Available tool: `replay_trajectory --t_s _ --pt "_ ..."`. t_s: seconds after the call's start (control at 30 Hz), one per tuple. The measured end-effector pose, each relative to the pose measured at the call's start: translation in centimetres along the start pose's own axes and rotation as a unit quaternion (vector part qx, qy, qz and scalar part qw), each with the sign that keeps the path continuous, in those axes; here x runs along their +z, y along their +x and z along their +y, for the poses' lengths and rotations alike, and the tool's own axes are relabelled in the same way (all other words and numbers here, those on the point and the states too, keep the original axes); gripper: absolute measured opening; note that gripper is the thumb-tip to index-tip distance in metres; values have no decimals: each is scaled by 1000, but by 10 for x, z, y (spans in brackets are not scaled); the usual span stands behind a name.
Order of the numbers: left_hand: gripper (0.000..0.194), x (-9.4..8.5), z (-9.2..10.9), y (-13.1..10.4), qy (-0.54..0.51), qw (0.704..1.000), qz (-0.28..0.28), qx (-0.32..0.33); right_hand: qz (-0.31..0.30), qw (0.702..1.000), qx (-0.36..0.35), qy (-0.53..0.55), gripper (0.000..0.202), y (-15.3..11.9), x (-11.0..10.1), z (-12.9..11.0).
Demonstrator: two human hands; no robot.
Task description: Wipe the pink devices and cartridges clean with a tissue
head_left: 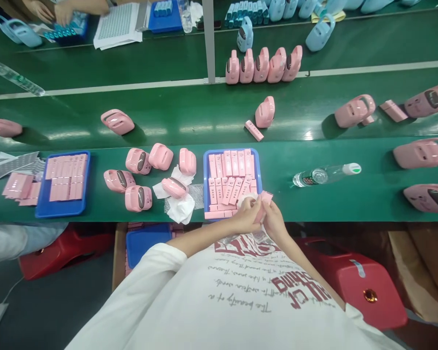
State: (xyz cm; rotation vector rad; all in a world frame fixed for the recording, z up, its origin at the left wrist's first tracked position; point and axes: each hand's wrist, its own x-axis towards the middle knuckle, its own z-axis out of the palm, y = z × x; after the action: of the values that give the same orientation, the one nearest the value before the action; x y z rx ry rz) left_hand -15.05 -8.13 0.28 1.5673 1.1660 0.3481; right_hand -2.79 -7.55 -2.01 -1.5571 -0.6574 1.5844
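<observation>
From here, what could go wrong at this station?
The pink item between the left hand and right hand might slip off the green bench, being near its front edge.

A bump could disturb the pink sticks, some slanted, in the blue tray.

The bottle right of it might get knocked.

1. Looks like a factory assembly workshop: one long green surface (374, 199) carries many alike pink devices (262, 65).
2. Blue trays (60, 209) hold batches of small pink boxes (68, 167).
3. Red stools (372, 277) stand alongside; a co-worker's forearm (91, 6) shows opposite.
</observation>
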Motion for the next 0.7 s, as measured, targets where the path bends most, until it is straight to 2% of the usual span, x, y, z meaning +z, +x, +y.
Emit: replay_trajectory --t_s 0.07,0.13,0.23,0.33,0.4,0.53,0.7 --pt "70 -14 -5 1 41 999 10 8 46 998 -10 -40 62 15 -10 2" --pt "53 -32 -15 2 85 993 69 -40 89 993 -15 -70 60 36 -24 -2" --pt "60 -53 -38 5 136 967 150 -153 140 982 -31 -122 49 72 -44 -14" --pt "73 -58 -60 10 135 958 149 -205 173 969 -41 -173 42 104 -54 -25" --pt "72 -57 -69 14 122 959 141 -216 183 964 -44 -185 42 119 -55 -29" --pt "65 -56 -77 18 76 963 144 -215 170 971 -58 -159 37 128 -53 -31" --pt "62 -65 -83 16 -5 964 168 -206 123 990 -52 -40 34 111 -53 -31"
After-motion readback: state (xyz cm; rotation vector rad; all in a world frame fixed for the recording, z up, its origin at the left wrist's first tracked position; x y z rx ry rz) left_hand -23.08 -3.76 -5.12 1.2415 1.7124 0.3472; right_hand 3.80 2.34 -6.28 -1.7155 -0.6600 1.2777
